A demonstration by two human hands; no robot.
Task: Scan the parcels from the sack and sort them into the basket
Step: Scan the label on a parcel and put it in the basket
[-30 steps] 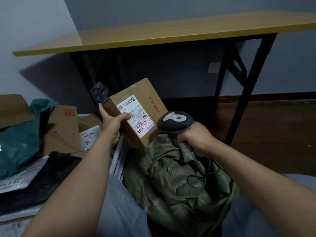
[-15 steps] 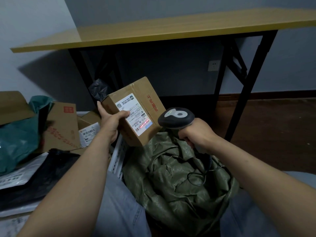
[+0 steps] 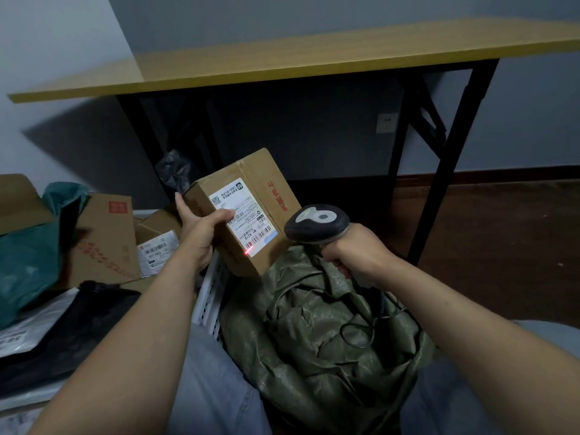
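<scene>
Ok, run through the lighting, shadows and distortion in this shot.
Head view: dim room; a red spot from the scanner glows on the label of the box; the table throws a dark shadow on the left wall; its legs splay with the wide lens; parcels at the left look smeared.

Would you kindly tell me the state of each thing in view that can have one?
Cardboard box: closed, held tilted above the sack, label facing up.
Scanner: on, its red light on the label's lower edge.
Left hand: grips the box.
Right hand: grips the scanner.
Sack: crumpled and slumped.
Basket: holds several parcels.
</scene>
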